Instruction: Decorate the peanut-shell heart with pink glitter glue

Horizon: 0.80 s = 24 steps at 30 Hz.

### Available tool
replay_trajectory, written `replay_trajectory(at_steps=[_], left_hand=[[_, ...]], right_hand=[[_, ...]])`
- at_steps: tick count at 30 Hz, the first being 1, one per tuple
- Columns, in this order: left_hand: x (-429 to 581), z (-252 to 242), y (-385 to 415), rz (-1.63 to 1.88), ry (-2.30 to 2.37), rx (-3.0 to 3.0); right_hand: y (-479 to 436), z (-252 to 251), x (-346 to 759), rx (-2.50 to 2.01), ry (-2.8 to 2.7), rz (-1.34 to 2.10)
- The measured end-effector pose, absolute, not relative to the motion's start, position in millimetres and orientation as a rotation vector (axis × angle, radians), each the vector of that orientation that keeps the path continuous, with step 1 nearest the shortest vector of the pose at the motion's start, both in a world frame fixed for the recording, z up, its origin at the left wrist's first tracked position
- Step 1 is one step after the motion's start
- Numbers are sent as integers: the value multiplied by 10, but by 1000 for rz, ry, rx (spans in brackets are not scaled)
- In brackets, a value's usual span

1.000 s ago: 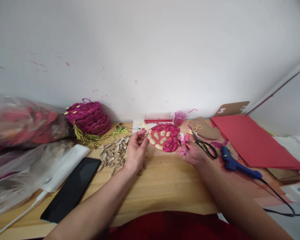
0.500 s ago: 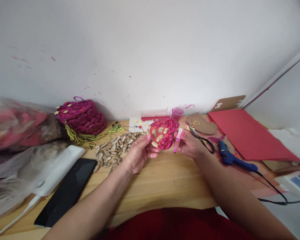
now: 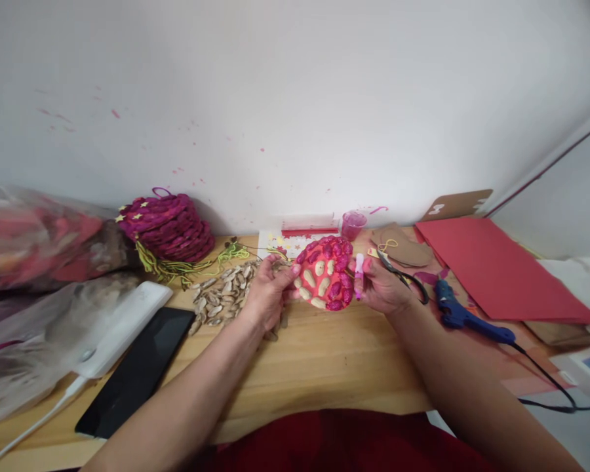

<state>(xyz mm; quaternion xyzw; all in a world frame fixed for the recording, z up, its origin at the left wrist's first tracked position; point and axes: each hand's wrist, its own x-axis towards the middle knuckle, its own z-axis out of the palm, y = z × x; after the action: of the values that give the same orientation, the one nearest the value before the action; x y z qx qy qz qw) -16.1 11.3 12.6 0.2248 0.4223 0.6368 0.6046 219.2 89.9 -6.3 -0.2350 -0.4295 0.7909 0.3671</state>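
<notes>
A round red disc (image 3: pixel 313 270) covered with peanut shells is held up above the table. Some shells on it are coloured magenta, while others in the middle and lower left stay plain tan. My left hand (image 3: pixel 271 288) pinches its left edge, thumb on the front face. My right hand (image 3: pixel 384 287) grips a pink marker (image 3: pixel 358 276) with a white end up and its magenta tip down, just right of the disc; whether these fingers also touch the disc cannot be told. Behind my left hand lies a pile of loose peanut shells (image 3: pixel 221 298).
On the left are a magenta braided piece (image 3: pixel 170 226) with yellow-green yarn, plastic bags (image 3: pixel 39 242), a white power bank (image 3: pixel 122 328) and a black phone (image 3: pixel 135 367). Rightward lie scissors (image 3: pixel 410 282), a blue glue gun (image 3: pixel 467 318), red sheets (image 3: pixel 496 269) and a pink cup (image 3: pixel 353 225).
The disc has turned to face me more squarely and come slightly lower. The marker has shifted a little right, away from the disc, and stands more upright. The view has shifted slightly.
</notes>
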Motion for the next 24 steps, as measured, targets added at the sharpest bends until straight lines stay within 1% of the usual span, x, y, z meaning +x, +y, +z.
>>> replay_trajectory(at_steps=[15,24], left_hand=[[-115,113,121,1548,960,394],[-126,175,125,1513,1006,303]], right_hand=[[879,9,2186,-575,-1069,2017],[853,97,2162,-623,-915,2053]])
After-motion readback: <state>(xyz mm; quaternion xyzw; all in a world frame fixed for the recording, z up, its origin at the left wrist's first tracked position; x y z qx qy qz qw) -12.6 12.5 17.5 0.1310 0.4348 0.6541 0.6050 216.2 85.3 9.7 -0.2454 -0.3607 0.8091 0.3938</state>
